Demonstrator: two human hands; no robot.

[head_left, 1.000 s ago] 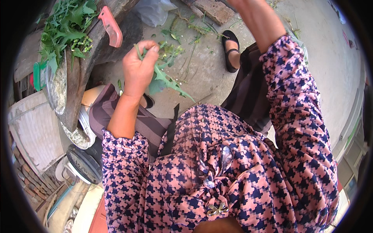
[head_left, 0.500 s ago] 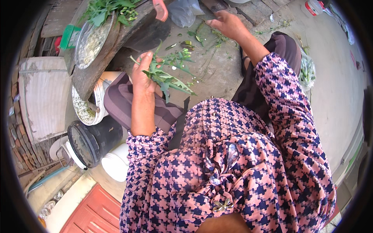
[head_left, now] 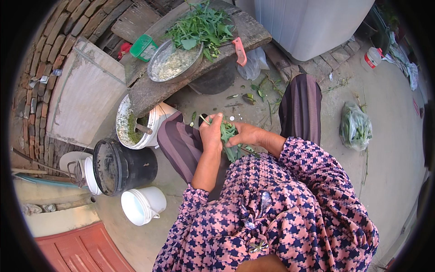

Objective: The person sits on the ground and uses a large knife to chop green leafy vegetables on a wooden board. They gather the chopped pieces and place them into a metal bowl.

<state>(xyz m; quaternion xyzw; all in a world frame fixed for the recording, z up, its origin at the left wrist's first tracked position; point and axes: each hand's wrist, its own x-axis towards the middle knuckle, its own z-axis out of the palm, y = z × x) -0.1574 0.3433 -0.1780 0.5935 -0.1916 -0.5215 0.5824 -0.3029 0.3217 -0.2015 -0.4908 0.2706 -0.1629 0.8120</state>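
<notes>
Above my lap my left hand (head_left: 212, 133) is closed around stems of leafy greens (head_left: 227, 130). The leaves hang down between my two hands. My right hand (head_left: 248, 134) meets them from the right, its thumb and fingers curled on the leaves; some fingertips are hidden. Farther off, a heap of the same kind of greens (head_left: 201, 26) lies on a wooden plank bench (head_left: 149, 93). Beside it sit a metal bowl (head_left: 195, 65) with pale, crumbly contents and a knife with an orange handle (head_left: 239, 51).
A green tub (head_left: 144, 48) stands by the bowl. At left are a dirty white bucket (head_left: 156, 119), a black bucket (head_left: 136, 164) and a clean white bucket (head_left: 145, 205). A plastic bag of greens (head_left: 355, 127) lies at right. Plant scraps (head_left: 267, 88) litter the floor.
My right hand has come back from over the floor scraps to the greens in my left hand. Both hands are now together nearer my lap. The view has shifted, showing more of the bench.
</notes>
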